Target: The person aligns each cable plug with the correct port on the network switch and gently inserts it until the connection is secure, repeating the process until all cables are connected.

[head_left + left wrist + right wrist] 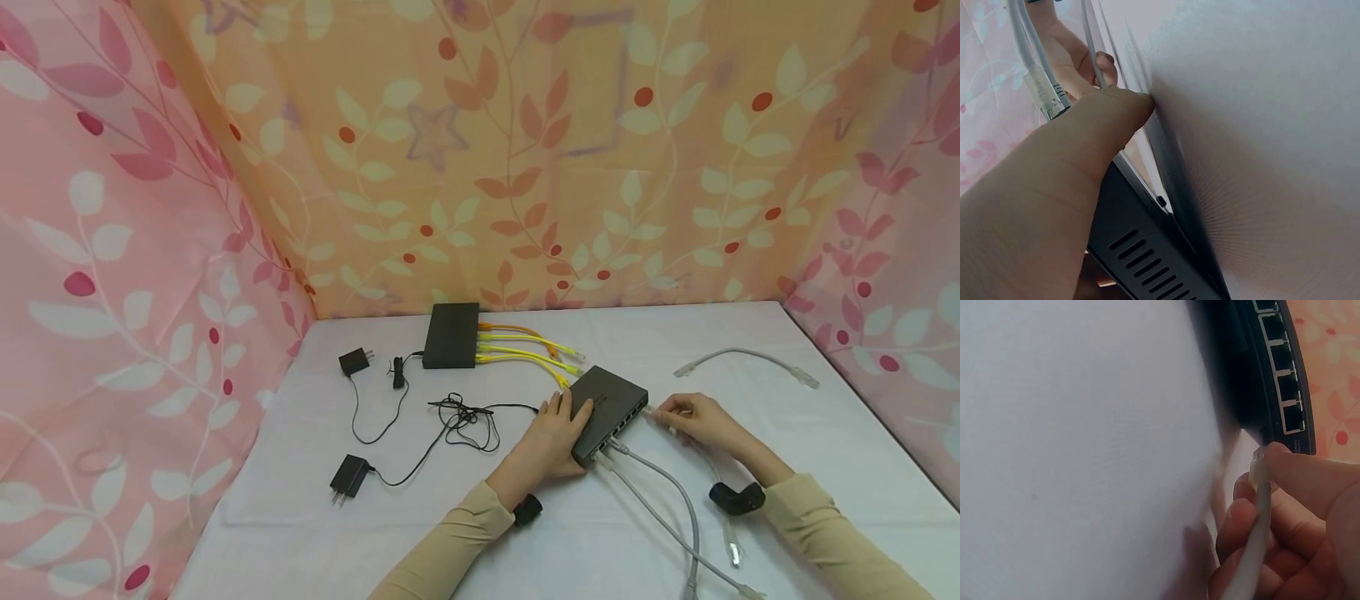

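My left hand [551, 433] holds a black network switch [611, 396] by its left and near side, with fingers spread over the top. Two grey Ethernet cables [678, 487] are plugged into the near end of its port row. Between thumb and fingers, my right hand [701, 421] pinches the clear plug [1257, 467] of another grey Ethernet cable [1254, 544]. That plug is just outside the far end of the port row; several ports [1288, 387] there have nothing in them. The cable's other plug [734, 554] lies on the table below the right wrist.
A second black switch [450, 335] stands farther back, with yellow cables [525, 348] and an orange cable [517, 328] attached. Two black power adapters [351, 477] and a coiled black cord [465, 417] lie left. A loose grey cable [738, 351] lies at the back right.
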A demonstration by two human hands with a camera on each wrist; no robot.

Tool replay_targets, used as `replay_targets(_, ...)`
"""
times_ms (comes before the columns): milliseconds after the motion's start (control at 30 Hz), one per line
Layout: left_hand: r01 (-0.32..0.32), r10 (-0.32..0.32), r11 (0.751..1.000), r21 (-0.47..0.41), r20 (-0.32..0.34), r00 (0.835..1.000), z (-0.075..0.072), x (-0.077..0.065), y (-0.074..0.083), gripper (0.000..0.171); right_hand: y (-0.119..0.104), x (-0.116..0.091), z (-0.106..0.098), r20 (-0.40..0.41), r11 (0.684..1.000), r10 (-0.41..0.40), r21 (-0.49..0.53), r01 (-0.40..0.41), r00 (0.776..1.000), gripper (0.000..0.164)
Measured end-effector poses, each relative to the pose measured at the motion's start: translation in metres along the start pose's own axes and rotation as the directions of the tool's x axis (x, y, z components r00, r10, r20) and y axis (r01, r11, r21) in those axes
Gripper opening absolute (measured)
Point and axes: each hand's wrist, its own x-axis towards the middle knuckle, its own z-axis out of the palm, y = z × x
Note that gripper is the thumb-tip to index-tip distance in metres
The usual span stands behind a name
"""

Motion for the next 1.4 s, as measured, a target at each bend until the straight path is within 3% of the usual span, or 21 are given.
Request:
replay_targets(333,-0.001,0.001,1.000,-0.018,0.001,1.000,0.000,0.000,0.000,0.104,-0.006,-0.007,0.000,0.071,0.995,-0.005,0.095,-0.001,0.997,0.026)
replay_targets(700,0.001,-0.001,1.000,-0.025,-0.004,1.000,0.000,-0.001,0.000,0.105,-0.017,-0.011,0.001,0.149,0.994,0.001,0.109,-0.017,0.989,0.026)
replay_targets(1400,-0.005,0.005,1.000,0.002,-0.042,0.999,0.003,0.000,0.000,0.105,-0.030,-0.010,0.009,0.204,0.973,-0.164,0.192,0.125,0.965,0.019)
